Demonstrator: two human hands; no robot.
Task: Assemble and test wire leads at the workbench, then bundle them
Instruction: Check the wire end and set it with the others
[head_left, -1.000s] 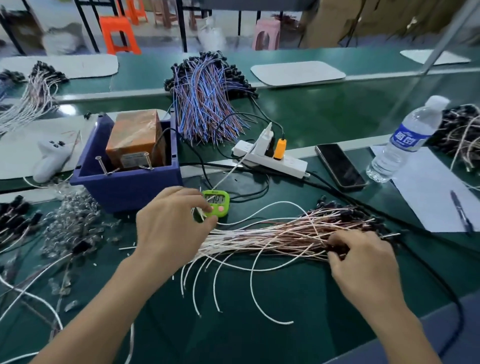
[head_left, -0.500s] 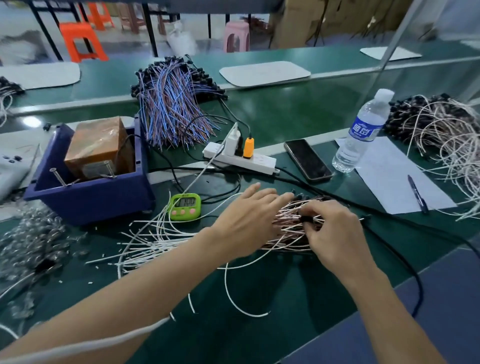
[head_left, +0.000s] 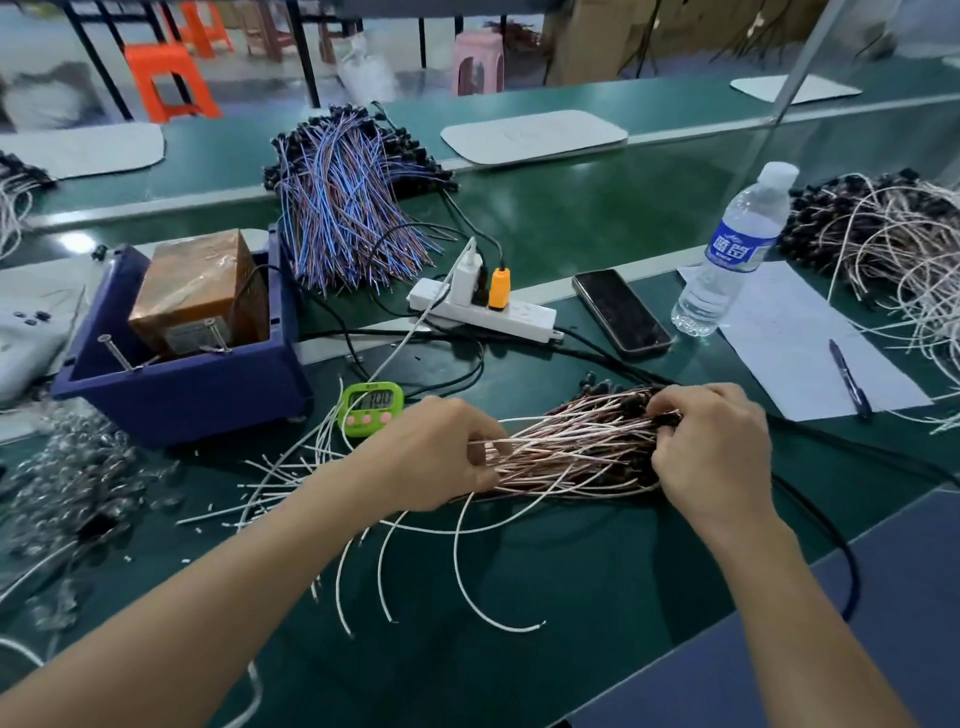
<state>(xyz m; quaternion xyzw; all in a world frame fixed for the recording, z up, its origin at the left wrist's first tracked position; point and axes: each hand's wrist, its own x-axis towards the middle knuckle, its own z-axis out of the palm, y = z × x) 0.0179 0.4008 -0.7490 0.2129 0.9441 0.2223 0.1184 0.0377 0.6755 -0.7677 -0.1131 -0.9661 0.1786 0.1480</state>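
Two-handed grip now: left hand (head_left: 431, 457), flat on the wire bundle (head_left: 571, 444) before, curls round its middle; right hand (head_left: 711, 457) pinches its connector end at three o'clock.

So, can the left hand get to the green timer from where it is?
Probably yes. The green timer lies uncovered just beyond the left hand, with only loose white wire ends beside it. The hand grips the wire bundle, though, so it must let go first.
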